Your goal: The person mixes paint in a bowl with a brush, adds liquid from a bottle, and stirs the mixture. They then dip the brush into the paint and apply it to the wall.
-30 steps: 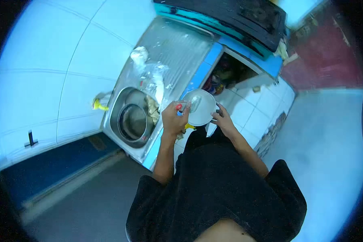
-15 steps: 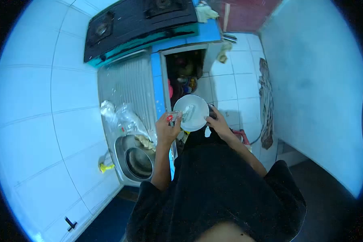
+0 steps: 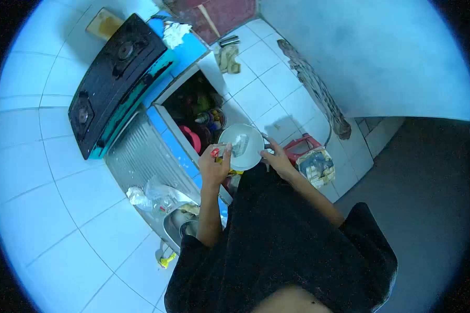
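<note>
I hold a white bowl (image 3: 250,151) in front of my chest, above the floor beside the counter. My right hand (image 3: 277,159) grips its right rim. My left hand (image 3: 214,167) is at its left rim and is closed on a small object with a red part (image 3: 214,152). Something pale and crumpled (image 3: 240,143) lies inside the bowl.
A steel sink and drainboard (image 3: 141,156) with plastic bags (image 3: 159,195) lies left. A black gas stove (image 3: 115,78) stands beyond it. Below it an open cupboard (image 3: 198,117) holds jars and a red item. A red stool with a cloth (image 3: 310,159) sits on the tiled floor.
My view has swung clockwise, so the sink and stove moved left and down. The red stool came into sight. Both hands and the bowl kept their grip and place.
</note>
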The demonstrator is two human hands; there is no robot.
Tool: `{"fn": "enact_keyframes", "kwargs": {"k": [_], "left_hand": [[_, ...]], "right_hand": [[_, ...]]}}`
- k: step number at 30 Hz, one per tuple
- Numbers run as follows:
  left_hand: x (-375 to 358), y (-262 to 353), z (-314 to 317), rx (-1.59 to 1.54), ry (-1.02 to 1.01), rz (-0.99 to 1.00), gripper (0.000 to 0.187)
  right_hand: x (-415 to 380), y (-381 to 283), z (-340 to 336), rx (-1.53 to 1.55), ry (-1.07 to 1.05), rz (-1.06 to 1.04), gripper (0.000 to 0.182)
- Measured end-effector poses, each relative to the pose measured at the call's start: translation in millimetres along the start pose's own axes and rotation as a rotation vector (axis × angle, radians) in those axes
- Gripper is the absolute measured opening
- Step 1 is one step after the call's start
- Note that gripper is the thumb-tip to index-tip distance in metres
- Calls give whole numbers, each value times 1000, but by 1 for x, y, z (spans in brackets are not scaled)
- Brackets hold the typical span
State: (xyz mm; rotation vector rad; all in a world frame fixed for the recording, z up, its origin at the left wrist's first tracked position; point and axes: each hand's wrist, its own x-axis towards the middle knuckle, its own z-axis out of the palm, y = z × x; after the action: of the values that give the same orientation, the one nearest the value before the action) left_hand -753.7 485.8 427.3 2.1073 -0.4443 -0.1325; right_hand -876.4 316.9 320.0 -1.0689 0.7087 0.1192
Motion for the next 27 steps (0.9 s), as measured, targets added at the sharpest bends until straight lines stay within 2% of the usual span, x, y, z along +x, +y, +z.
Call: {"fn": "enact_keyframes", "kwargs": {"k": [2, 7, 12, 14, 15, 17, 20, 23, 27], "left_hand": [[0, 0, 5, 7, -41, 14, 20], [-4, 4, 25, -62, -178, -7, 22], [-5, 8, 40, -56, -160, 137, 19], [-4, 7, 46, -80, -192, 140, 18], [-4, 8, 47, -106, -220, 141, 18], [-1, 12, 50, -68, -246, 179, 16], [3, 17, 59, -142, -249, 165, 14], [9, 16, 65, -127, -301, 212, 13], [10, 22, 63, -115, -354, 174, 14]], "right_hand": [[-17, -15, 0, -47, -24, -37, 62], [-44, -7, -16, -8, 104, 10, 60], [-44, 17, -37, -104, 181, -75, 61], [-45, 28, -45, -243, 197, 31, 65], [-49, 27, -43, -235, 204, 35, 65], [-51, 19, -39, 47, 174, 81, 66], [-38, 57, -53, -87, 226, -56, 66], [-49, 39, -50, -16, 210, -75, 62], [-58, 25, -47, -27, 221, -138, 60]]}}
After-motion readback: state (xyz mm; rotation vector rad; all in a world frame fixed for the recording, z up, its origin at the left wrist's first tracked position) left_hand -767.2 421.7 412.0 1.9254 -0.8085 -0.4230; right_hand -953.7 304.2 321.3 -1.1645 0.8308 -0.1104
